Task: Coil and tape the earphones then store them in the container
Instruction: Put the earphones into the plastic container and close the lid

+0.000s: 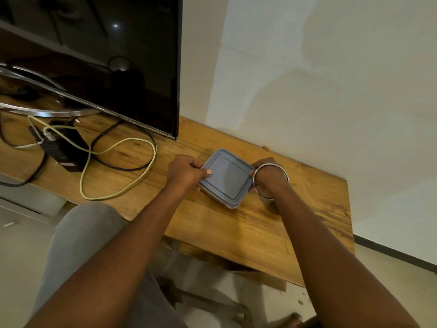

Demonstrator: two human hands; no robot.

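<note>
Outstretched, the left hand [186,171] and right hand [263,168] grip opposite edges of the grey lidded container [228,178] on the table [236,233].

TV [118,43] on wood table [236,228], yellow-green cable [155,152] looped nr black pwr strip [68,150].

No lettering can be read anywhere in this view. A small reddish label [67,164] on the end face of the black box [67,147], lying among cables [132,139] on the wooden table [236,233], is too blurred to make out. The grey container [228,178] shows only moulded lines on its lid.
</note>
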